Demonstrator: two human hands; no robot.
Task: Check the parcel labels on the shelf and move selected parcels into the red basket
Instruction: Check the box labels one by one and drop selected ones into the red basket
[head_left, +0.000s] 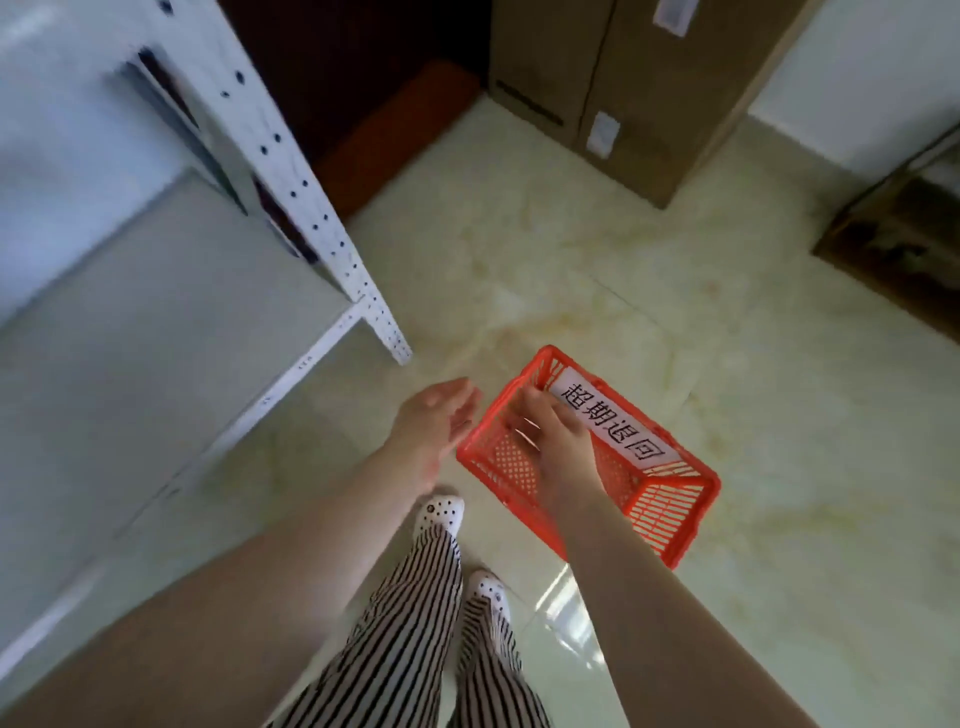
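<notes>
Our two bare forearms fill the near frame above striped trousers (415, 623) and white perforated clogs (441, 512), so we stand right at the red basket (649, 499), which sits on the floor just right of our feet. Our right hand (553, 434) hangs over the basket's far-left part with fingers curled at the rim, though we cannot tell whether it grips the rim or pinches something small. Our left hand (441, 415) floats just left of the basket, fingers straight and relaxed, holding nothing; we judge it is free for the next reach. A white label (613, 423) with printed characters lies along the basket's far long side, facing up so it reads from above. We see no parcel in the basket. Pale glossy floor tiles (597, 270) spread around; the white shelf (291, 171) with its punched upright rises at left, blurred, no parcels discernible on it. Far off stands a tall cardboard box (639, 88), and dark furniture (898, 234) sits at far right
</notes>
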